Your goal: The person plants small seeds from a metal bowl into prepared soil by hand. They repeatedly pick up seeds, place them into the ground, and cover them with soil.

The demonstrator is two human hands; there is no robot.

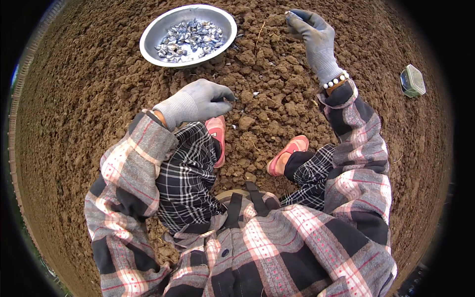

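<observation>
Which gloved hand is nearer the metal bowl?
The left hand, low by the pink shoe, just below the bowl; the right hand reaches out farther right.

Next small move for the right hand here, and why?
Probably lower the right hand to the soil and press in the small piece it seems to pinch at its fingertips. It hangs raised over bare clods, while pale pieces already sit in the soil near the left hand. The metal bowl holds more, so no refill looks needed yet.
</observation>
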